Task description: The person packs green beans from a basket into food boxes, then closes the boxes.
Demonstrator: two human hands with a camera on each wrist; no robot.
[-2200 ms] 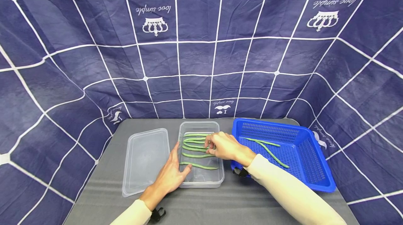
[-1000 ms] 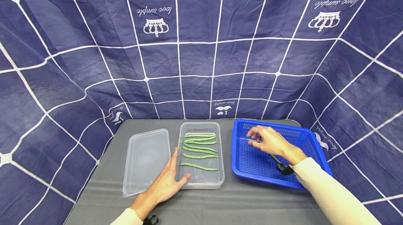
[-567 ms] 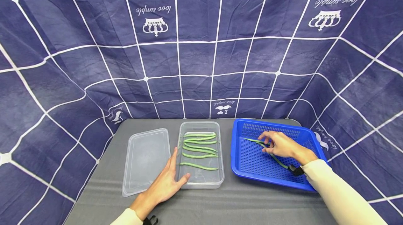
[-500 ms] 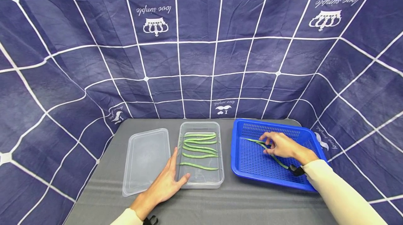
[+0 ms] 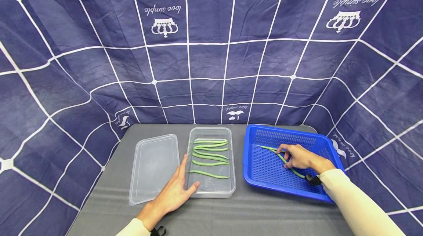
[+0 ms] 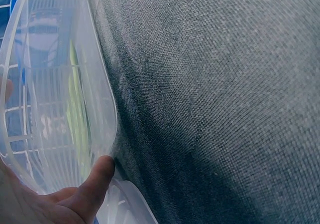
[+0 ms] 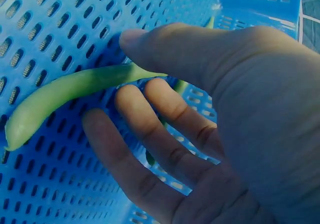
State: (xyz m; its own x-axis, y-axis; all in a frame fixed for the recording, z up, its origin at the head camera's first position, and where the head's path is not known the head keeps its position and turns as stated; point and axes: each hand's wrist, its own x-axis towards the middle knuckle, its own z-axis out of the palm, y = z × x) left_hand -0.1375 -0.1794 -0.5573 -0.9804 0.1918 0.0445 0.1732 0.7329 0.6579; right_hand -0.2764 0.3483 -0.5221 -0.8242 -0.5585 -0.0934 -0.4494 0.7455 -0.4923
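Note:
My left hand [image 5: 175, 188] rests with straight fingers along the left wall of a clear plastic container [image 5: 211, 193], thumb at its front corner. Several green beans [image 5: 209, 163] lie crosswise inside. In the left wrist view a fingertip touches the container [image 6: 102, 99] near its base. My right hand [image 5: 297, 157] is down inside a blue perforated basket [image 5: 264, 186]. Two green beans are there, one [image 5: 265, 147] reaching left and one [image 5: 298, 173] running under the hand. The right wrist view shows a green bean [image 7: 60, 92] between thumb and parted, slightly bent fingers, a gap around it.
A clear lid [image 5: 153, 170] lies flat on the grey tabletop [image 5: 214, 217], left of the container. A narrow strip of table separates container and basket. Blue checked cloth [image 5: 205, 60] hangs behind and at both sides.
My right hand has left the beans in the container, moved right into the basket, then lowered over a bean there. The left hand slid slightly toward the front and stays at the container.

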